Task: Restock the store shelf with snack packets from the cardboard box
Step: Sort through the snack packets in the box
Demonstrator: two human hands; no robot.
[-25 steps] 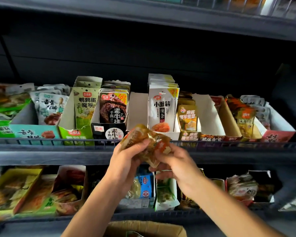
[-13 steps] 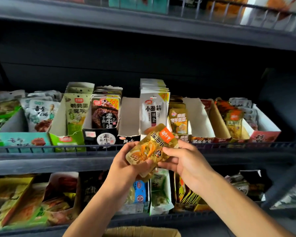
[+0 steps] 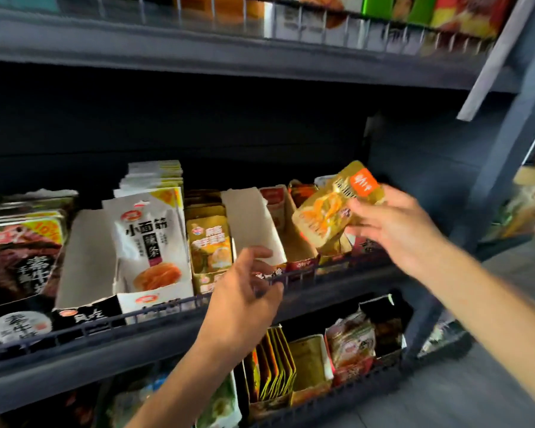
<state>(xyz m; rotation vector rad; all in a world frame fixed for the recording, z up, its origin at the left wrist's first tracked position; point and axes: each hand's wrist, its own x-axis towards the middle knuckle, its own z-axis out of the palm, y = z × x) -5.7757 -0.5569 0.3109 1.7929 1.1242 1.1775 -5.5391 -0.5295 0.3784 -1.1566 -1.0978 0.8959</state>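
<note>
Head: one packet [image 3: 337,208] (gold), two hands.

Light enters from two o'clock; my shelf [image 3: 260,38] recess at twelve lies in deep shadow. Motion blur softens my right hand [image 3: 393,230]. Wide-angle bending distorts the edges, worst at three o'clock.

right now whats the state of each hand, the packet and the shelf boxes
right hand: grips the gold snack packet, raised over the right-end boxes
gold snack packet: held tilted, not yet in a box
left hand: holds nothing, fingers loosely curled at the shelf rail
white noodle packets: upright, box full
open-flap display box: looks nearly empty
</note>
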